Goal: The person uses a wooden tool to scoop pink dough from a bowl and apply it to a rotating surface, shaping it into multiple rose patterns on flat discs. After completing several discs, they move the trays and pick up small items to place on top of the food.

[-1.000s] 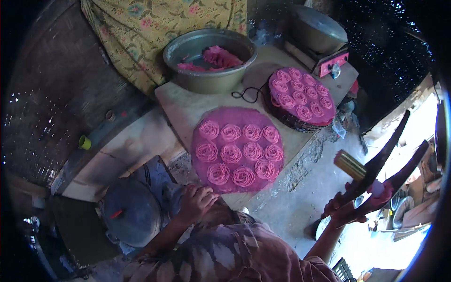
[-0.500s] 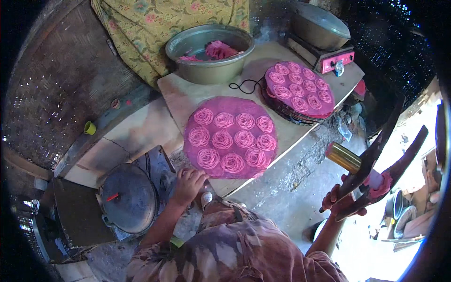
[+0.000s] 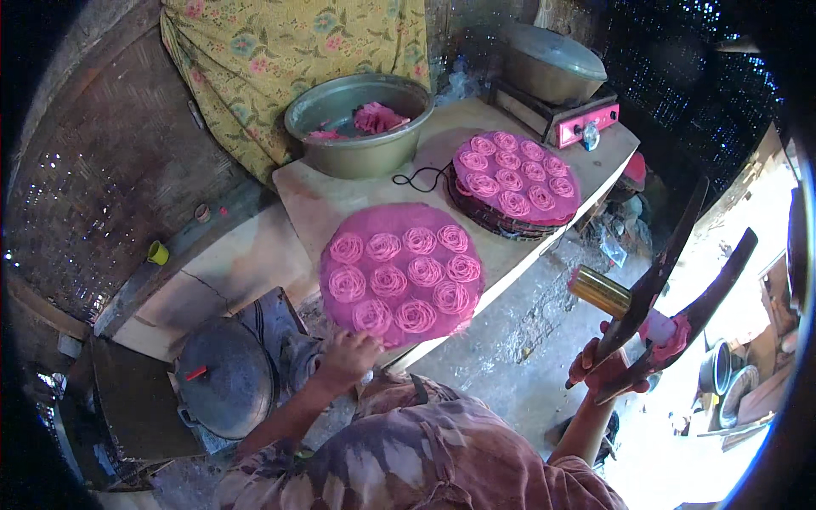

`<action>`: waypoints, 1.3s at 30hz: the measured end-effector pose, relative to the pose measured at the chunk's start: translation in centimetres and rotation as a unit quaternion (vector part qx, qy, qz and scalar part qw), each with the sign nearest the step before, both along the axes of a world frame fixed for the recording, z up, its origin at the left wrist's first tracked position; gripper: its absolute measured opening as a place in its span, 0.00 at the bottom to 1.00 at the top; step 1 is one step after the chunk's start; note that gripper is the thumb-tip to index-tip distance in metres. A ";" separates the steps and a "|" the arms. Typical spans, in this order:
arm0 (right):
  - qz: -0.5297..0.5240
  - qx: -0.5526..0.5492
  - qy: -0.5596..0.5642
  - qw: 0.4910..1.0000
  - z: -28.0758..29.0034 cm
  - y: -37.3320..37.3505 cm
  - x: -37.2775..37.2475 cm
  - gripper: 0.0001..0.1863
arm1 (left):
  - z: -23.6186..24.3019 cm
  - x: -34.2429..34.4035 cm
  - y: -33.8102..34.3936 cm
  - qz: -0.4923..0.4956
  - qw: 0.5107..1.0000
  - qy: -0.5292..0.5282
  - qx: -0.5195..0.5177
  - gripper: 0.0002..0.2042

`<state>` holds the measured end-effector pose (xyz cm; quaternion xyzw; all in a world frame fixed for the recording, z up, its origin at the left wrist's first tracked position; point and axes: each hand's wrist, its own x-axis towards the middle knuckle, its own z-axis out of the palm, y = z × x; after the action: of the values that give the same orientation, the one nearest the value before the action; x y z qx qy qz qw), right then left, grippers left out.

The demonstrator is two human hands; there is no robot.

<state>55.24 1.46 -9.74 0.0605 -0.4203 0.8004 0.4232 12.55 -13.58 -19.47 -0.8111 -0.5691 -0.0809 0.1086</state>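
Note:
On the pale table lies a round purple mat (image 3: 399, 219) covered with several pink rosettes of thin, noodle-like strands (image 3: 388, 281). My left hand (image 3: 350, 357) is at its near edge, its bent fingers closed over the rim. Off to the right of the table, my right hand (image 3: 608, 367) grips a hand press (image 3: 633, 327) with two long dark handles. A brass-coloured cylinder (image 3: 600, 291) sticks out to its left. Pink dough (image 3: 674, 338) clings to a pale part between the handles. Farther back, more rosettes cover a second round mat (image 3: 518, 174) on a dark woven stack.
A large basin (image 3: 357, 153) with pink dough stands at the back. To its right, a covered pot (image 3: 552, 68) sits on a pink-fronted stove (image 3: 586, 126). A lidded pot (image 3: 225, 378) is low on the left, near a small yellow cup (image 3: 158, 252). A black cord (image 3: 422, 178) crosses the table.
The near mat has turned slightly counterclockwise, its near edge shifting right with my left hand. My right hand still holds the press. The whole view has shifted a little.

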 end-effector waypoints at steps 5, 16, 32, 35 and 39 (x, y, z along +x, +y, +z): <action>0.006 0.008 -0.013 1.000 -0.2 0.4 0.3 0.67 | -0.1 4.2 1.3 -0.030 0.999 -0.021 0.037 0.12; -0.054 0.013 -0.174 0.983 0.5 -0.2 -4.0 0.55 | 10.0 3.3 6.0 0.019 0.901 -0.430 0.050 0.28; 0.161 0.151 -0.555 0.802 7.5 13.1 -29.6 0.37 | 16.4 -14.9 24.8 0.178 0.467 -0.854 0.144 0.40; 0.174 0.151 -0.588 0.775 7.0 14.7 -32.5 0.37 | 11.0 -17.7 27.1 0.218 0.388 -0.885 0.139 0.24; 0.178 0.202 -0.626 0.732 4.2 17.8 -34.5 0.37 | 6.8 -19.6 28.4 0.281 0.318 -0.894 0.146 0.16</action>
<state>20.74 19.29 -5.52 -0.2966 -0.7234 0.6140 -0.1081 -7.04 14.78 -12.67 -0.0104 -0.4939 -0.8032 -0.3328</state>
